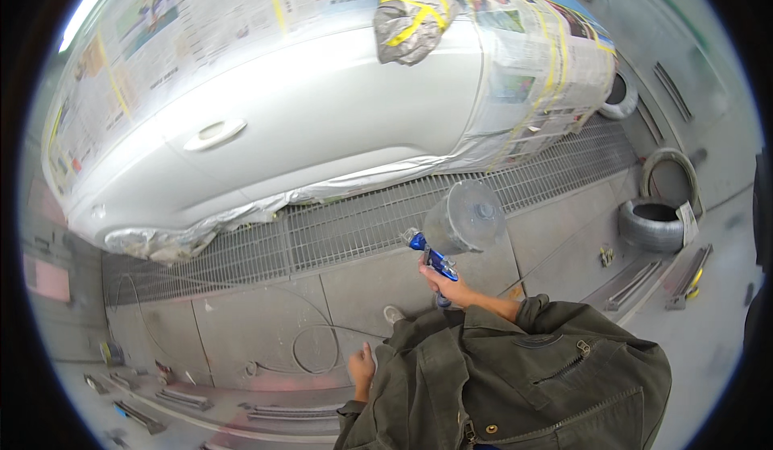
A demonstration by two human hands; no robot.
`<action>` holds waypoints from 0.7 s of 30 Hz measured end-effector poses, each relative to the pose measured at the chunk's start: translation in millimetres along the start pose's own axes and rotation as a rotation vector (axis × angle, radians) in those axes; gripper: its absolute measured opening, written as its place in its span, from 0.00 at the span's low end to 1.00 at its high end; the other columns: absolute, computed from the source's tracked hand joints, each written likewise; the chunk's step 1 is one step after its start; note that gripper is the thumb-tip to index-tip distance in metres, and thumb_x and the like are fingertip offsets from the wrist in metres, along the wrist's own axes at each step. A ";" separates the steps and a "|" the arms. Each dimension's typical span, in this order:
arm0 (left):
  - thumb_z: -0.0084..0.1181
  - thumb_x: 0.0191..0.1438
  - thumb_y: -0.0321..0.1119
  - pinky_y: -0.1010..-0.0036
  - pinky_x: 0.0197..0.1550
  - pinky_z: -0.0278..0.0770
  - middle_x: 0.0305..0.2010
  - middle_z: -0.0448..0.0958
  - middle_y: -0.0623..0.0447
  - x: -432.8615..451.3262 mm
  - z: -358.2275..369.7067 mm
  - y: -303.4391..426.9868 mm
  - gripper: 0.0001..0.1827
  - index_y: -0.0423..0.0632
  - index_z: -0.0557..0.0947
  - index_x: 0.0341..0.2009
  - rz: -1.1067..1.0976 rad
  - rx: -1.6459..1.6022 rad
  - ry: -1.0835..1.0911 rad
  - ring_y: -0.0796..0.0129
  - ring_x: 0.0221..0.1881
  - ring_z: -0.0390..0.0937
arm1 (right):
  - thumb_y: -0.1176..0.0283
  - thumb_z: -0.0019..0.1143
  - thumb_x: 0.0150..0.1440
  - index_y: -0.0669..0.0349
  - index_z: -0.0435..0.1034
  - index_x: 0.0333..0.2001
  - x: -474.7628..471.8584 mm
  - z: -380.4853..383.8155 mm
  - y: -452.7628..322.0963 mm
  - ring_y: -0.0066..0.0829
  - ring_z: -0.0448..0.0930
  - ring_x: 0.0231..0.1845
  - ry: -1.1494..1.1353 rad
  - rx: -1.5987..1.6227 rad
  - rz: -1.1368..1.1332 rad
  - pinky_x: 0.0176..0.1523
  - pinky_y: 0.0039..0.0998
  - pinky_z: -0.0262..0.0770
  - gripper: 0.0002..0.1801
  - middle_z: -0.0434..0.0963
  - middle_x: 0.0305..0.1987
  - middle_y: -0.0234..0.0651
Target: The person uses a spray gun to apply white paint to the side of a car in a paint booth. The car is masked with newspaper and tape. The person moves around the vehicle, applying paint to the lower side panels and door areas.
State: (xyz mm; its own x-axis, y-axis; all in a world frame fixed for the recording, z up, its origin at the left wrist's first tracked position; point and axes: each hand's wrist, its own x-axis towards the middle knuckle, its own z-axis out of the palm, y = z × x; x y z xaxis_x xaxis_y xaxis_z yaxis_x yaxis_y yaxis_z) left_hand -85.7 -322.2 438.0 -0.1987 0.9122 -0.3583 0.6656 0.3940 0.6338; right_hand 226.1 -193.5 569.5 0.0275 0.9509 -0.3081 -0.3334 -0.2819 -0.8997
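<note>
My right hand (448, 287) grips a blue spray gun (436, 264) by its handle. A translucent grey paint cup (465, 217) sits on the gun, and the nozzle points toward the car. At my left side hangs my left hand (362, 365), with no object visible in it and its fingers partly hidden. Across from me stands a car with a white door panel (338, 100) and a door handle (215, 135). Newspaper (211, 3) and yellow tape mask the windows and front. The side mirror (413, 24) is wrapped too, and plastic sheeting (374, 175) covers the lower edge.
Floor grating (356, 229) runs alongside the car. A thin hose (314, 329) loops over the floor panels to my left. To the right lie tyres (649, 223) and metal trim strips (633, 284). More strips (290, 412) lie along the wall behind my left hand.
</note>
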 end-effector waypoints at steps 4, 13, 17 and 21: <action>0.48 0.59 0.54 0.50 0.26 0.61 0.17 0.68 0.32 12.0 5.1 -4.0 0.33 0.33 0.75 0.17 -0.001 0.044 -0.035 0.37 0.20 0.68 | 0.66 0.61 0.57 0.58 0.74 0.41 10.3 -24.4 11.7 0.14 0.65 0.14 0.317 -0.005 -0.016 0.18 0.21 0.59 0.11 0.68 0.17 0.21; 0.48 0.58 0.57 0.50 0.30 0.66 0.19 0.72 0.33 44.4 -0.1 11.9 0.33 0.34 0.77 0.20 0.061 0.178 -0.097 0.36 0.25 0.72 | 0.70 0.57 0.58 0.59 0.71 0.44 -21.0 -79.3 -9.4 0.15 0.65 0.13 0.809 0.118 -0.327 0.18 0.20 0.59 0.10 0.69 0.19 0.24; 0.47 0.59 0.55 0.51 0.30 0.66 0.20 0.73 0.33 59.5 2.1 21.3 0.32 0.35 0.78 0.21 0.106 0.220 -0.124 0.36 0.25 0.73 | 0.72 0.57 0.58 0.58 0.72 0.40 -29.8 -77.6 -27.3 0.14 0.66 0.15 0.789 0.198 -0.317 0.19 0.19 0.59 0.07 0.68 0.19 0.21; 0.47 0.60 0.52 0.52 0.30 0.67 0.23 0.75 0.33 65.7 1.3 33.1 0.29 0.36 0.79 0.25 0.150 0.143 -0.157 0.37 0.27 0.74 | 0.74 0.55 0.57 0.59 0.71 0.45 -29.4 -64.8 -30.2 0.15 0.65 0.15 0.565 0.087 -0.314 0.21 0.21 0.61 0.10 0.73 0.24 0.25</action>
State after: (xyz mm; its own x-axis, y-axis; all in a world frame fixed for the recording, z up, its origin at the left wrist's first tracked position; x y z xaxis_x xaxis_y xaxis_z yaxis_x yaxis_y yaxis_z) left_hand -75.8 -249.4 434.6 0.0165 0.9263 -0.3765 0.7765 0.2253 0.5885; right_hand 296.4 -221.2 585.7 0.6196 0.7660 -0.1710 -0.3033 0.0327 -0.9523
